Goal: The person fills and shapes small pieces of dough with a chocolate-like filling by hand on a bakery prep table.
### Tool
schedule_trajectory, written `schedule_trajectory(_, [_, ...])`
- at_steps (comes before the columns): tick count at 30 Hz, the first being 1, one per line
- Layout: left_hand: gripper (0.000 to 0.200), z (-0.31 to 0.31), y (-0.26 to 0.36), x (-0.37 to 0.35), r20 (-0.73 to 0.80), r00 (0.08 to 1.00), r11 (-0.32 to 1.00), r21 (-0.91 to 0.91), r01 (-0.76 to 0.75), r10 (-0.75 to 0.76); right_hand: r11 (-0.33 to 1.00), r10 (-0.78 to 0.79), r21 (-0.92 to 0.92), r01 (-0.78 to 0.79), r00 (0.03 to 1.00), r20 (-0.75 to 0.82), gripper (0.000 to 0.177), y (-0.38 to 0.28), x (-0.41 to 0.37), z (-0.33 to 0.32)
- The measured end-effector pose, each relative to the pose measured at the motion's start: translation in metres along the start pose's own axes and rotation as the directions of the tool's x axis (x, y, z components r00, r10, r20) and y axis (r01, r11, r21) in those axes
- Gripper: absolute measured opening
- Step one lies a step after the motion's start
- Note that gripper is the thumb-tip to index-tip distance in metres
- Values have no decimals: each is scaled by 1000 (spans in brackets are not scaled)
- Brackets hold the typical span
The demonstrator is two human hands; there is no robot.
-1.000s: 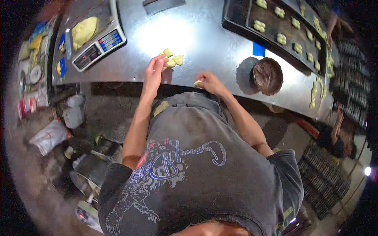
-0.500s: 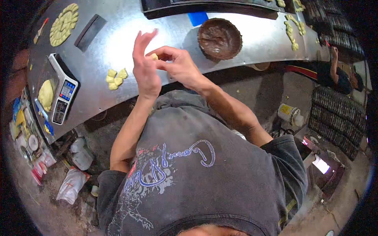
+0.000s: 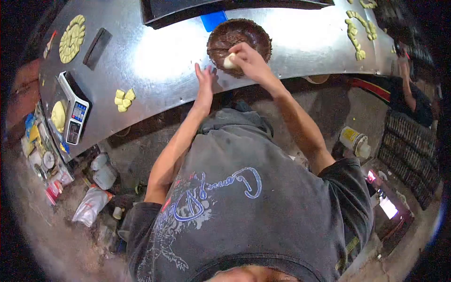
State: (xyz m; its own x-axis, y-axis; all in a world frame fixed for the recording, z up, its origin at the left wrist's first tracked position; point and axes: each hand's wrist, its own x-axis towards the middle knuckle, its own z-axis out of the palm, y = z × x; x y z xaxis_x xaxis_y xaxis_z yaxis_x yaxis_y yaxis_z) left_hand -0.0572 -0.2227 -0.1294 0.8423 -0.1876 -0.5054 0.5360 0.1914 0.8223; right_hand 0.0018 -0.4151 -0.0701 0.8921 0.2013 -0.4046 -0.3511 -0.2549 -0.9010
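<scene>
Pale dough ball (image 3: pixel 229 61) sits pinched in the closed fingers of the right hand (image 3: pixel 248 57) over the brown bowl (image 3: pixel 244 29) on the steel table (image 3: pixel 164 51), while the left hand (image 3: pixel 205 83) lies just beside the bowl, fingers open and straight, well apart from the yellow dough pieces (image 3: pixel 123 99).

bowl (image 3: pixel 235 33) right of scale (image 3: pixel 75 115) | dough pieces (image 3: pixel 124 99) between, on table (image 3: pixel 164 51)

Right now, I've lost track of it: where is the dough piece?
Head view, top centre: the dough piece is pinched in the right hand, over the bowl, at its near rim.
</scene>
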Motion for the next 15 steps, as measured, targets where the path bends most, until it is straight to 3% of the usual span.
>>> schedule_trajectory(1, [100, 0, 0, 4, 23, 996, 985, -150, 91, -88, 976, -57, -215, 44, 997, -58, 33, 10, 6, -3])
schedule_trajectory(2, [100, 1, 0, 7, 59, 984, 938, -297, 176, -166, 925, -82, -373, 71, 997, -14, 34, 20, 12, -3])
schedule_trajectory(4, [102, 8, -3, 14, 23, 989, 920, -364, 147, -149, 742, -116, -655, 143, 990, 84, 36, 35, 23, 6])
schedule_trajectory(5, [102, 11, -7, 14, 6, 990, 908, -396, 134, -143, 741, -173, -647, 178, 982, 72, 37, 51, 26, 18])
schedule_trajectory(8, [105, 20, -4, 10, -53, 987, 910, -398, 118, -152, 741, -2, -670, 49, 997, 72, 39, 28, 31, 23])
schedule_trajectory(12, [102, 27, 1, 12, -31, 991, 908, -404, 106, -129, 973, 14, -232, 6, 996, 83, 42, 22, 39, -4])
schedule_trajectory(15, [98, 29, -2, 28, -6, 990, 907, -401, 127, -141, 986, 168, -22, -166, 980, 103, 37, 4, 35, -29])
